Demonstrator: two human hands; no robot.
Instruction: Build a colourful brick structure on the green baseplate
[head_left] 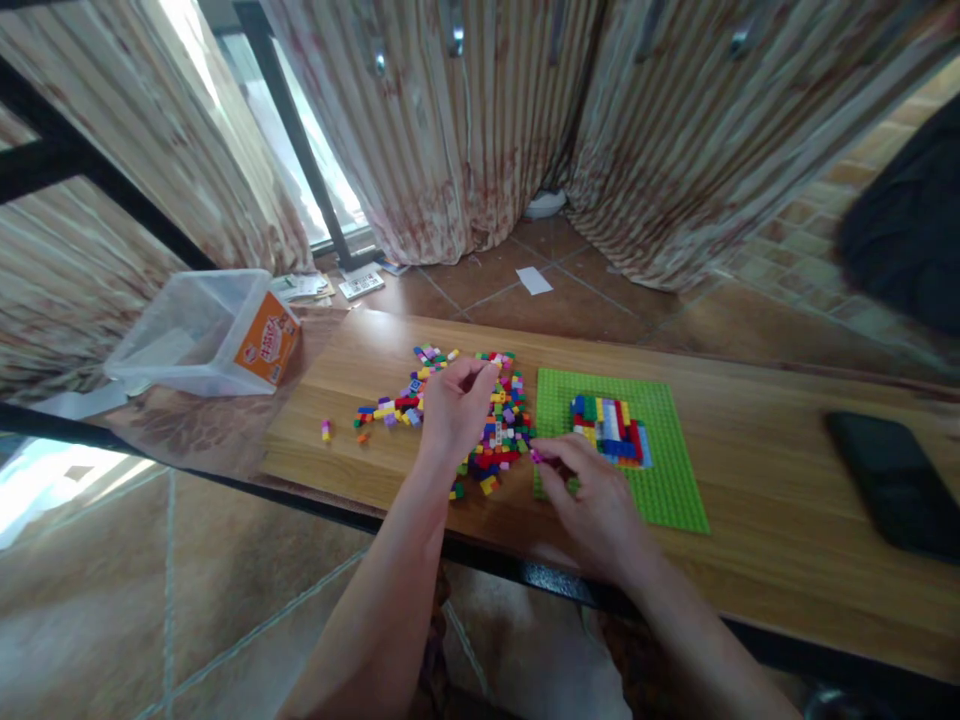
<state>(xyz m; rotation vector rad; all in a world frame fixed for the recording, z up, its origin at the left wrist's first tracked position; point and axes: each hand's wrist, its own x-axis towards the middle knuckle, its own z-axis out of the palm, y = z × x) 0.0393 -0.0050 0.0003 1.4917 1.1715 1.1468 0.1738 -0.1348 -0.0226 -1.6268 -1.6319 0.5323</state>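
Note:
A spread heap of small toy building bricks (501, 455) in many colours lies on the wooden table. Over it is my left hand (456, 410), thumb and fingertips pinched together; whatever they may hold is too small to tell. My right hand (596, 500) is at the heap's right edge, above the near left part of a green baseplate (675, 490). Between its thumb and forefinger shows a small magenta brick (536, 456). Beyond that hand, a low block of joined bricks (611, 430) in red, yellow, blue, white and green sits on the baseplate, partly hidden by the fingers.
A clear plastic bin (202, 340) with an orange label stands at the table's left end. A black phone (896, 485) lies at the right. A pink-and-yellow brick piece (325, 430) lies apart on the left. Striped curtains (450, 130) hang behind the table (757, 440).

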